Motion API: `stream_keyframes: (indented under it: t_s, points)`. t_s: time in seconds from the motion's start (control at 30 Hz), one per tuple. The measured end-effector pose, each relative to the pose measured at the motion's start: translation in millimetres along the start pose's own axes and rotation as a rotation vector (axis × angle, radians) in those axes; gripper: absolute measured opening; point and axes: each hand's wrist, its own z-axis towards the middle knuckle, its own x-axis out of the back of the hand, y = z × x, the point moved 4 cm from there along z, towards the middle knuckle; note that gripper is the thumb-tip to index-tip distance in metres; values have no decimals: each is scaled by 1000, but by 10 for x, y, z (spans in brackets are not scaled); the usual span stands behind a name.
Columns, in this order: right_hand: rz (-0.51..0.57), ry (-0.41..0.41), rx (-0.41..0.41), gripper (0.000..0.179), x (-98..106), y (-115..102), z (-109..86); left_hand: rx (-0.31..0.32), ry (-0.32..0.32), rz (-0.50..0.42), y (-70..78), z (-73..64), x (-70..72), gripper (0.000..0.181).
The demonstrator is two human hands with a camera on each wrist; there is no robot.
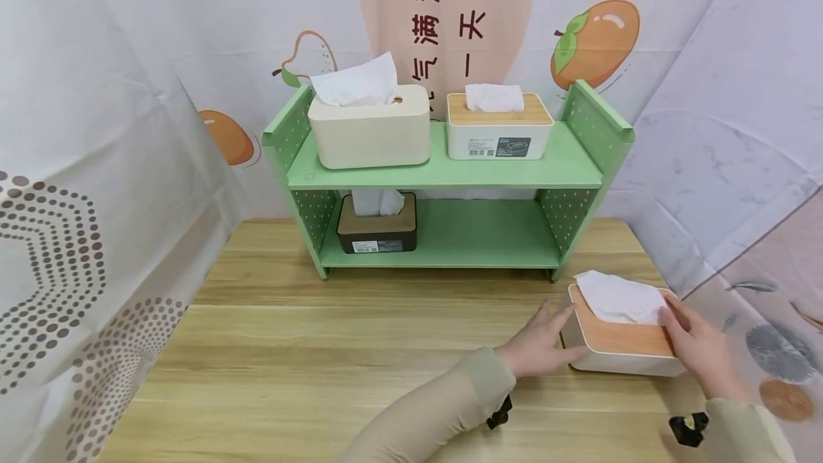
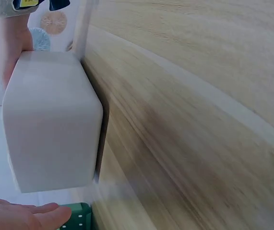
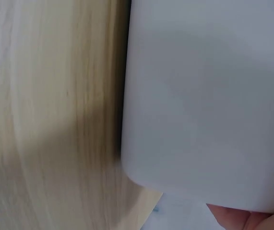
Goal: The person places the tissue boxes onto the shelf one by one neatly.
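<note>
A white tissue box (image 1: 633, 363) with a wood-look lid and a white tissue (image 1: 620, 299) sits on the table at the right. My left hand (image 1: 543, 345) is beside its left end, fingers spread and fairly straight. In the left wrist view, a gap shows between this hand (image 2: 21, 213) and the box's pale end (image 2: 53, 129). My right hand (image 1: 701, 341) holds the box at its right end, thumb over the lid's edge near the tissue. Up close in the right wrist view, the box wall (image 3: 204, 105) hides most of that hand, leaving some fingers (image 3: 232, 218) at its edge.
A green two-tier shelf (image 1: 444, 177) stands at the back of the table (image 1: 308, 363). Its upper tier bears a cream tissue box (image 1: 373, 138) and a smaller white one with a wooden lid (image 1: 498, 118). A dark tissue box (image 1: 379, 234) is below left. Printed cloth (image 1: 96, 163) surrounds the table.
</note>
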Motion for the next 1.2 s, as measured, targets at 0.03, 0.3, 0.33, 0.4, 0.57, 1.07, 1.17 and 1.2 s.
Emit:
stream_keyframes:
  t_s: [0.03,0.3,0.33,0.4,0.57,1.07,1.17,1.2]
  points:
    - [-5,5,7,62,-15,-22,-6,-2,3,5,-13,-3,0,73]
    - [7,12,117,61,-150,-261,-66,14,19,-34,-150,-71,20,75]
    - [10,13,132,62,-171,-298,-72,19,18,-42,-168,-83,23,75]
    - [12,10,163,62,-212,-372,-83,25,14,-39,-202,-110,25,74]
    - [-10,-18,183,65,-294,-521,-114,8,14,-16,-278,-185,35,73]
    - [108,-49,226,62,-432,-749,-159,-70,116,34,-562,-303,288,62]
    - [138,-92,213,63,-465,-765,-165,-69,120,35,-619,-341,340,61]
    - [144,-107,206,64,-475,-766,-172,-67,122,35,-639,-356,356,61]
